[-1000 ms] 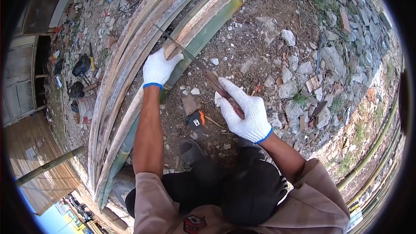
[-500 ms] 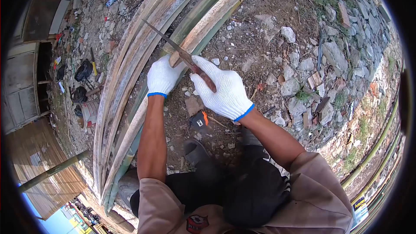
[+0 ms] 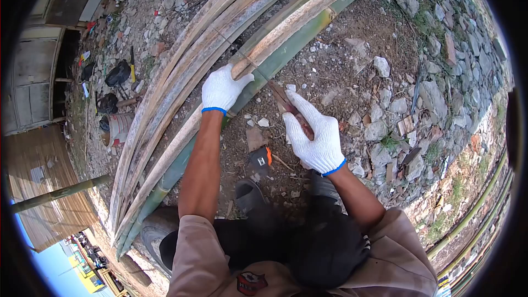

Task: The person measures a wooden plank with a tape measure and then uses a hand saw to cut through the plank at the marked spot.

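Note:
My right hand (image 3: 314, 135), in a white knitted glove with a blue cuff, is wrapped around the reddish-brown handle of a hand saw (image 3: 268, 79). Its narrow, pointed blade lies across a pale wooden pole (image 3: 300, 17), slanting up and left over it. Just beside the blade, my gloved left hand (image 3: 223, 89) is closed on the pole, thumb towards the saw. Under the pole runs a thick green bamboo stalk (image 3: 289, 44). Several weathered wooden strips (image 3: 181, 60) lie alongside to the left.
A black and orange tape measure (image 3: 260, 158) lies on the dirt near my shoes. Broken stones (image 3: 432, 85) cover the ground to the right. On the left are a bucket (image 3: 119, 127), black plastic bags (image 3: 117, 72) and a yellow-handled tool (image 3: 132, 67).
My right hand has drawn the saw down and right, away from my left hand, along the blade's line. The whole view has also shifted slightly. My left hand stays on the pole.

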Demonstrator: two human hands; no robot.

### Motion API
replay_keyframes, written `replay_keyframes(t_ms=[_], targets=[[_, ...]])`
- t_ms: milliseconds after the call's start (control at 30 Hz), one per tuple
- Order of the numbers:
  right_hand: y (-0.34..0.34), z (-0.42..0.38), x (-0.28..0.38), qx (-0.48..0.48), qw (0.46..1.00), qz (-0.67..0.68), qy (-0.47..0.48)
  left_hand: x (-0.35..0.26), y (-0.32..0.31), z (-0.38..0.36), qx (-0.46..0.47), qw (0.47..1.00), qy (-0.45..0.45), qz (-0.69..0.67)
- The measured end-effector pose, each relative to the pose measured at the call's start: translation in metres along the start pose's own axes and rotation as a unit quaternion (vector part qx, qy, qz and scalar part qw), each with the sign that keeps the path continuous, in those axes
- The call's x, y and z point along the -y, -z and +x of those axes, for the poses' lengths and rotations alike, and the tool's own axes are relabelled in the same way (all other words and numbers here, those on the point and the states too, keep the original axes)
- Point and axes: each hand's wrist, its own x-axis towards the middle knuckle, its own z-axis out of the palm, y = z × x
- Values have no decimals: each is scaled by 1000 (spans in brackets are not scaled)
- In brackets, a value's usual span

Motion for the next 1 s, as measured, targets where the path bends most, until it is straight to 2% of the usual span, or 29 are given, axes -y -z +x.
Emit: replay_keyframes(t_ms=[33,100,133,200,233,267,300,367,433,567,633,700,767,800,833,900,1000], targets=[[-13,13,-3,-1,1000,2,0,-6,-3,-6,7,1000,10,-8],[-38,46,-9,-3,996,-73,59,-10,-5,-16,-13,1000,-9,-13],[-37,49,-7,26,997,-66,19,-9,-1,-17,-13,1000,-6,-12],[-17,27,4,40,999,-34,-10,-10,7,-11,27,1000,5,7],[-5,13,6,49,998,-3,-34,-9,10,-6,22,1000,3,6],[10,-6,5,48,998,-20,-22,-8,8,-6,19,1000,-6,3],[27,-27,11,61,996,-23,-55,-7,4,-10,21,1000,-12,-2],[33,-44,3,28,999,-22,7,-9,0,-12,19,1000,-2,5],[18,-21,5,36,998,-21,-37,-12,-4,-15,-5,1000,-7,0],[-32,50,0,37,998,-48,-10,-4,-3,-12,-4,1000,-10,-3],[-14,33,9,55,997,-40,-35,-7,2,-15,13,1000,-27,2],[18,-6,19,95,989,-26,-110,-8,0,-13,5,1000,-10,1],[36,-45,3,52,997,-47,-10,-11,3,-7,46,999,13,-15],[40,-47,10,75,994,-2,-83,-7,-3,-8,15,1000,3,-11],[28,-39,6,45,998,-32,-32,-8,-5,-13,-13,1000,-11,-3],[4,5,9,66,993,-16,-100,-11,-5,-15,-8,1000,-9,-2],[-36,50,-8,19,998,-41,33,-8,-2,-13,-13,1000,-4,-11]])
